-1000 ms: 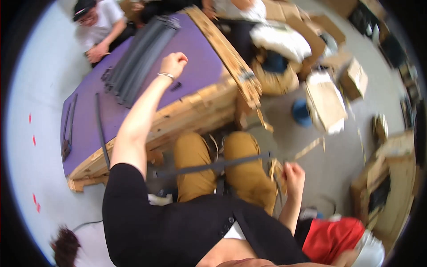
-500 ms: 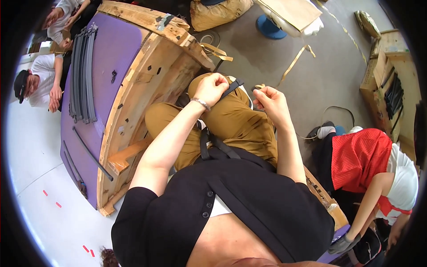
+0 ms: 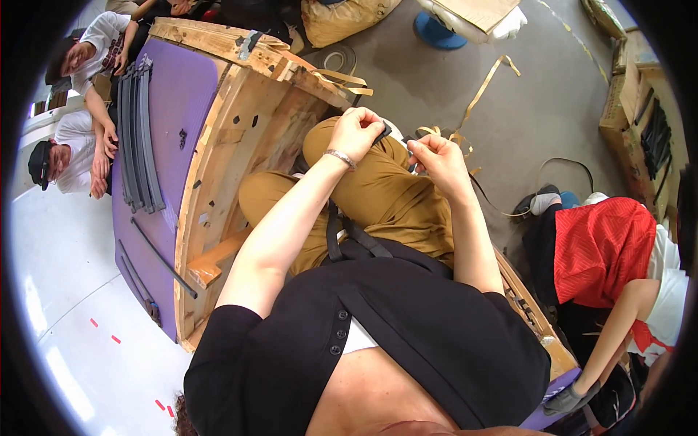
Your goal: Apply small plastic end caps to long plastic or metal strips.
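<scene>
Over my raised knees in brown trousers (image 3: 378, 196), my left hand (image 3: 355, 136), with a bracelet at the wrist, is closed in a pinch on a short black strip (image 3: 383, 133). A little to its right, my right hand (image 3: 440, 161) has thumb and fingers pinched round a small dark end of something (image 3: 410, 139). That piece is too small to name. A gap separates the two hands. Tan band ends (image 3: 456, 138) curl just behind the right hand's fingers.
On the left, a wooden crate (image 3: 218, 138) carries a purple mat (image 3: 163, 218) with long dark grey strips (image 3: 138, 138). Two people in white shirts sit beyond it. At right, a person with a red garment (image 3: 607, 243) bends near a box of black pieces (image 3: 654, 138).
My left hand has shifted slightly right and up, nearer the right hand, and the black strip shows less beyond its fingers. The view has turned a little.
</scene>
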`<state>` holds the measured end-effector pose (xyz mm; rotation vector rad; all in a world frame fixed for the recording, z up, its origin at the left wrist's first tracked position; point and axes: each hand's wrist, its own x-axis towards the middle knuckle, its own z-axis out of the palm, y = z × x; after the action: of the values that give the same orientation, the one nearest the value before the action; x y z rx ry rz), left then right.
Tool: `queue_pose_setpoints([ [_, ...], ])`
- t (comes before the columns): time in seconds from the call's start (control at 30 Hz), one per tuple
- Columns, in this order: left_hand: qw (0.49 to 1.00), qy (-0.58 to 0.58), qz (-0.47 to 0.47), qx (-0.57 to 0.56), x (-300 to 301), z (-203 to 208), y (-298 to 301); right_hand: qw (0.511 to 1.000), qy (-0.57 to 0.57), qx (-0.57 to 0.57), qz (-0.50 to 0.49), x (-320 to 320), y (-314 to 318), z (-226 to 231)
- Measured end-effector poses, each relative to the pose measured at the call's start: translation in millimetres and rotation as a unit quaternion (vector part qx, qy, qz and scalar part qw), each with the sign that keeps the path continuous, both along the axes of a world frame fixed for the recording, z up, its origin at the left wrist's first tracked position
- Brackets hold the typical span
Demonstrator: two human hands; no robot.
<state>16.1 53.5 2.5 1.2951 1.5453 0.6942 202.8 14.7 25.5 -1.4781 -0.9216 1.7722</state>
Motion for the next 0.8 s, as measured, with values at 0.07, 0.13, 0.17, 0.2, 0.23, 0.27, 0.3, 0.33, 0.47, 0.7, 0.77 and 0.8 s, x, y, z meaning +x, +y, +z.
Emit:
queue_pose_setpoints([
  [0.07, 0.999, -0.032, 0.001, 0.000, 1, -8, -1, 1.000, -0.007, -0.002, 0.000, 0, 1, -1],
  [0.13, 0.998, -0.062, 0.003, 0.002, 1, -10, -1, 1.000, -0.002, 0.003, -0.002, -1, 0, -6],
  [0.17, 0.999, -0.051, -0.001, 0.009, 0, -11, -2, 1.000, -0.001, 0.003, -0.002, -2, 1, -7],
  [0.2, 0.999, -0.040, -0.004, 0.016, 0, -10, -3, 1.000, 0.000, 0.005, 0.001, -3, 1, -8],
  [0.23, 0.999, -0.039, -0.004, 0.016, -1, -9, -3, 1.000, 0.000, 0.008, 0.004, -4, 1, -9],
  [0.27, 0.999, -0.040, -0.002, 0.015, -1, -9, -4, 1.000, 0.001, 0.008, 0.005, -6, 1, -12],
  [0.3, 0.999, -0.042, -0.001, 0.014, 0, -8, -4, 1.000, 0.003, 0.009, -0.015, -8, 2, -16],
  [0.33, 0.999, -0.043, -0.001, 0.014, 1, -7, -4, 0.999, 0.005, 0.010, -0.035, -9, 4, -17],
  [0.47, 0.992, -0.123, 0.038, -0.017, -3, -13, -4, 0.998, -0.007, 0.013, -0.061, -19, 13, -18],
  [0.7, 0.995, -0.091, -0.025, -0.030, -10, 4, -14, 0.998, 0.032, 0.023, -0.043, -34, 26, -18],
  [0.77, 0.998, 0.005, -0.057, 0.004, -7, 3, -16, 0.997, 0.054, 0.024, -0.044, -35, 29, -21],
  [0.8, 0.998, 0.024, -0.048, 0.024, -3, 9, -18, 0.995, 0.083, 0.002, -0.049, -34, 30, -22],
])
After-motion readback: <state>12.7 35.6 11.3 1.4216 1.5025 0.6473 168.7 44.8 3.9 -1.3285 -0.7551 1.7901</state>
